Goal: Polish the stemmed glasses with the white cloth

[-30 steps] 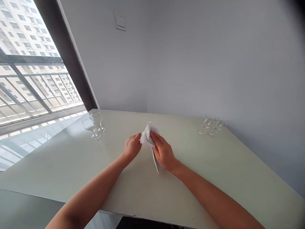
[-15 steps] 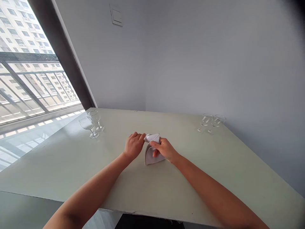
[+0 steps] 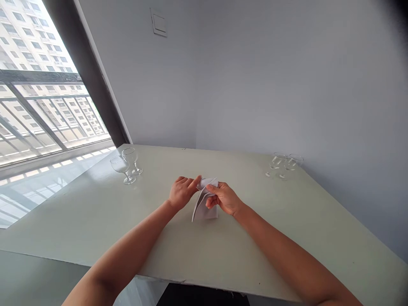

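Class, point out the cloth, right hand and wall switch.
Cloth [image 3: 205, 209], head view: hanging part.
Right hand [image 3: 227, 198], head view: middle of the hand.
Wall switch [image 3: 159, 23], head view: centre of the plate.

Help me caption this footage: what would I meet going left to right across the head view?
Window → two stemmed glasses → wall switch → left hand → pale cloth → right hand → two more stemmed glasses.

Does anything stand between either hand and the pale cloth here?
Nothing visible does. The right hand grips the cloth directly; the left hand is at its upper left end, though it may hide something there. The stemmed glasses stand apart, off to both sides.
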### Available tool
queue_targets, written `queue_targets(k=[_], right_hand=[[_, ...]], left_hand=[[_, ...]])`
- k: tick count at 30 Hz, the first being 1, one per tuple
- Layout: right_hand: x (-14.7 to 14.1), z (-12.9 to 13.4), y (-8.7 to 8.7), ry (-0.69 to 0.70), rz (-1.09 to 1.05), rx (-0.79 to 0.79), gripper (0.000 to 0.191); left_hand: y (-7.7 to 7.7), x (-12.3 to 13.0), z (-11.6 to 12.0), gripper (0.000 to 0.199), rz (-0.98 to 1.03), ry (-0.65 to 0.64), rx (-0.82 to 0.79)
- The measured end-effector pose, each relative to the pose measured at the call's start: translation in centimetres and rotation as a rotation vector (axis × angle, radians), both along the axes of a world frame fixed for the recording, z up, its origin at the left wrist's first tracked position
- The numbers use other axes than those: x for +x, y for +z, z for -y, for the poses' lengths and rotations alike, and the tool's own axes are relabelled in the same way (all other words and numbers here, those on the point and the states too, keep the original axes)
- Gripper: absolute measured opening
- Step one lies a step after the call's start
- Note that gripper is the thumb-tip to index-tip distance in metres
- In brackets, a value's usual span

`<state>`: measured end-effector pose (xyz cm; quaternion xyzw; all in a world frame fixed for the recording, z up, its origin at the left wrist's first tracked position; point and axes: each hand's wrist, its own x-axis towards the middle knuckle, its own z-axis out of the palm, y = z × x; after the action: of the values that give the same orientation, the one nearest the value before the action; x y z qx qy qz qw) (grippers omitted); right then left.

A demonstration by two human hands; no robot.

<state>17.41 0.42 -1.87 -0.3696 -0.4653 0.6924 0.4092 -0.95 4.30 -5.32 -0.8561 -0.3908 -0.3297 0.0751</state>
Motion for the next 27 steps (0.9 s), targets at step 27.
queue_targets(k=[27], right_hand=[[2.2, 1.0, 1.5, 0.315, 0.325, 0.313, 0.023]], left_hand=[[2.5, -0.9, 0.0, 0.046, -0.039, -0.348, -0.943]])
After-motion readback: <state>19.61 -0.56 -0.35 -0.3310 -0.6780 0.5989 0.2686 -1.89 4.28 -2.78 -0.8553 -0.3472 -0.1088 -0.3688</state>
